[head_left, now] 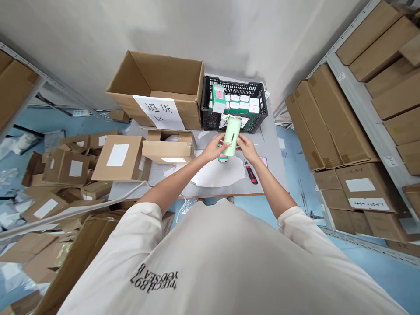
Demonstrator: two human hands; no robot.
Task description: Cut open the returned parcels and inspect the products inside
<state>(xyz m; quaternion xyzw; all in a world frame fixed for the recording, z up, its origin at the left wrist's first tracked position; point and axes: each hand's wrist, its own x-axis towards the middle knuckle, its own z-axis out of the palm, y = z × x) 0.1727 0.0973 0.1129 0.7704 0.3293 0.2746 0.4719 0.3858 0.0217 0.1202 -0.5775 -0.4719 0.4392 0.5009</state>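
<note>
A pale green bottle (233, 133) with a strap at its top is held above the table between my two hands. My left hand (214, 148) grips its left side, thumb across the front. From the right, the fingers of my right hand (247, 148) close on its lower side. Partly hidden behind the bottle is a small green box (223, 158), close to my left fingers. Below them lies a white sheet (213, 173) on the table. A red and black utility knife (251, 173) rests by my right forearm, with a phone (264, 161) partly showing beyond it.
A black crate (208, 120) holds several green and white boxes. Beside it stands a large open carton (154, 70) with a paper sign. Smaller cartons (169, 151) sit on the table's left. Shelves of boxes (344, 118) rise at right; cardboard (65, 170) heaps at left.
</note>
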